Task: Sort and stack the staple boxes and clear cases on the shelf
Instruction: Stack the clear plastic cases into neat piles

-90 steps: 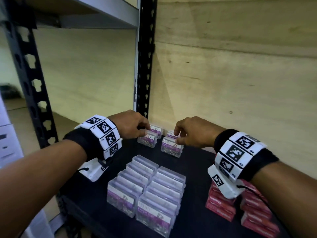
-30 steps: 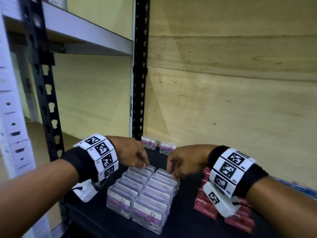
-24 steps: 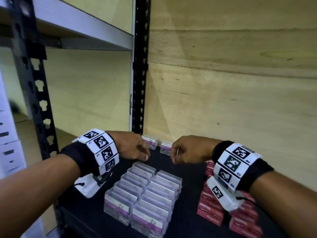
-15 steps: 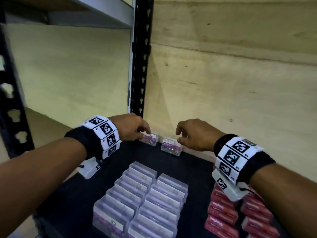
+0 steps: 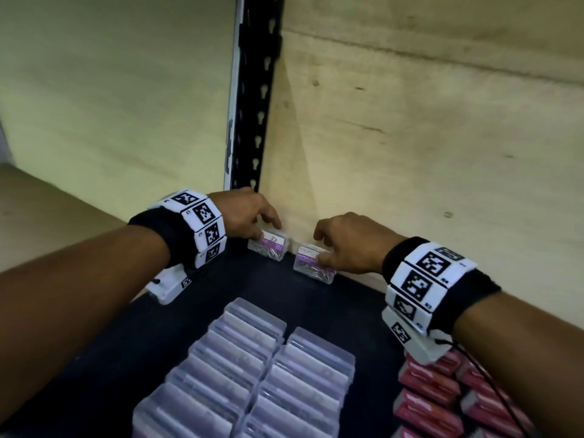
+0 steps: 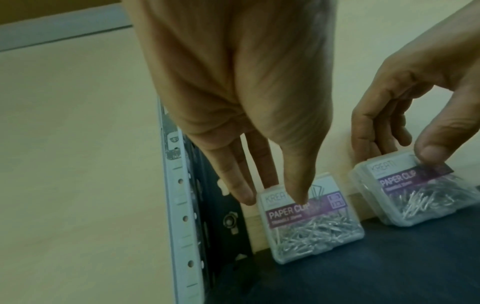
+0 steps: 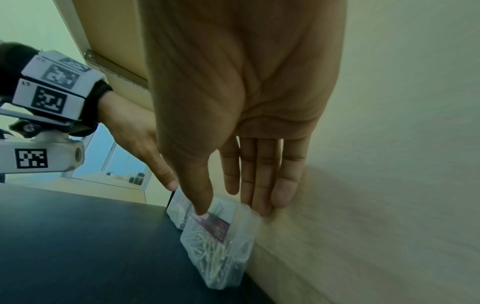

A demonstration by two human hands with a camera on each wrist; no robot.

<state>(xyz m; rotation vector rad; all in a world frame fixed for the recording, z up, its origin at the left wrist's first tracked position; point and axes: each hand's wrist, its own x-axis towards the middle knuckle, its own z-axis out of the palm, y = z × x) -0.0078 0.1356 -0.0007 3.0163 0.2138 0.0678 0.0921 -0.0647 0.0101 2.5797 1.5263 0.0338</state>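
Two clear cases of paper clips with purple labels stand apart at the back of the black shelf (image 5: 196, 327), against the wooden wall. My left hand (image 5: 267, 233) pinches the top of the left clear case (image 5: 268, 248), thumb on the label and fingers behind it (image 6: 309, 222). My right hand (image 5: 319, 251) pinches the right clear case (image 5: 311, 265) the same way, its fingers (image 7: 262, 197) against the wall and the case (image 7: 221, 242) below them. Two rows of clear cases (image 5: 259, 374) stand upright in front. Red staple boxes (image 5: 442, 399) lie at the right.
A black slotted shelf upright (image 5: 252, 121) rises just behind the left hand. The wooden back wall (image 5: 426, 137) closes off the far side. Bare black shelf lies between the two back cases and the front rows.
Both hands have come down from just above the two back cases onto their tops. The head view has tilted down and moved closer.
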